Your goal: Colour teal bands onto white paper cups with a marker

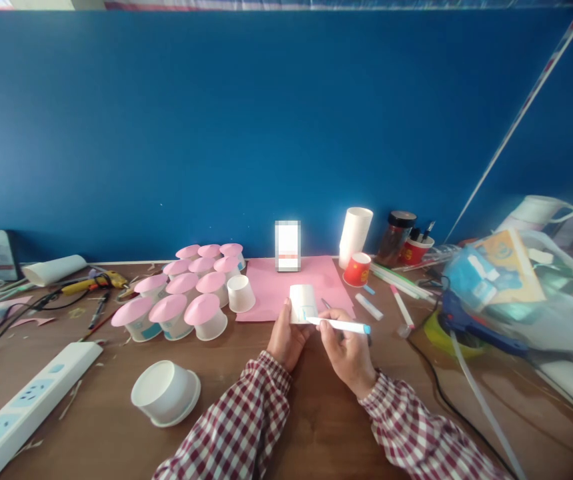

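Observation:
My left hand (286, 340) is closed around a white paper cup (301, 300), held above the front edge of the pink paper sheet (266, 280). Between the fingers of my right hand (347, 350) is a white marker with a blue end (343, 325). Its tip meets the cup's side, where a few light blue lines show. To the left, several cups topped with pink paper discs (169, 308) stand in rows. Beside them a plain white cup (241, 295) sits upside down on the table.
A white power strip (31, 400) and a larger white tub (163, 392) lie front left. A yellow glue gun (96, 281) rests behind. At right are a stack of white cups (356, 233), a red cup (357, 269), a blue glue gun (481, 327) and cables.

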A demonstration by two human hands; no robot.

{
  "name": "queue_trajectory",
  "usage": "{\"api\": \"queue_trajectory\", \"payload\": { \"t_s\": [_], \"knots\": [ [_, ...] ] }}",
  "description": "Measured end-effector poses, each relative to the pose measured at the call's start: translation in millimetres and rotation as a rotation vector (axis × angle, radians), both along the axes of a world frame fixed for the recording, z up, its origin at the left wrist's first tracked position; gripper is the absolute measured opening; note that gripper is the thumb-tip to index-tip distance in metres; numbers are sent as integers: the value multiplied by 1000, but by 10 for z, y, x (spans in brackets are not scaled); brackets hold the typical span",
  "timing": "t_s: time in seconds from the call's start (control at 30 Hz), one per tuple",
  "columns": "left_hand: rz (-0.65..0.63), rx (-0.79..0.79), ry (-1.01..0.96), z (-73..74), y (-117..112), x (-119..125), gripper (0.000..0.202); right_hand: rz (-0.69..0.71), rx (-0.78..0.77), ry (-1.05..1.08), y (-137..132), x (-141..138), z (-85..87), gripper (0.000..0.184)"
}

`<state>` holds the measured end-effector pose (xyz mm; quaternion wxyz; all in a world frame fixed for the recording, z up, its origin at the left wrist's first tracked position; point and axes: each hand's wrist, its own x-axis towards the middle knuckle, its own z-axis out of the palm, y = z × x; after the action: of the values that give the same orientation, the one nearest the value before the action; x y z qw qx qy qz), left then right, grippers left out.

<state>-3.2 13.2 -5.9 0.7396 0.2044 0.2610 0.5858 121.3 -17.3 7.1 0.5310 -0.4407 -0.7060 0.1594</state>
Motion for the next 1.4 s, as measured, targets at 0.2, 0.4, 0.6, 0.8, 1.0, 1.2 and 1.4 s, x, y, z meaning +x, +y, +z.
{"api": "queue_trajectory", "payload": {
  "t_s": [0.2,0.4,0.6,0.8,1.0,1.2,1.4],
  "knots": [
    [-42,56,-6,4,5,0,44,-51,16,37,7,10,16,11],
    [12,-10,-7,-13,10,-8,42,-17,-2,16,0,15,26,14],
    [-8,22,-21,-15,16,-9,41,-42,0,66,16,14,32,14],
    [30,-50,-12,-14,21,-13,40,-30,4,32,19,13,50,16],
    [30,-41,-14,-17,24,-27,41,-47,13,47,20,13,49,14],
    [39,-69,-13,-27,36,-33,41,-22,16,34,18,15,38,14],
    [40,-69,-29,-34,35,-32,41,-7,6,42,18,10,38,14]
  ]
}}
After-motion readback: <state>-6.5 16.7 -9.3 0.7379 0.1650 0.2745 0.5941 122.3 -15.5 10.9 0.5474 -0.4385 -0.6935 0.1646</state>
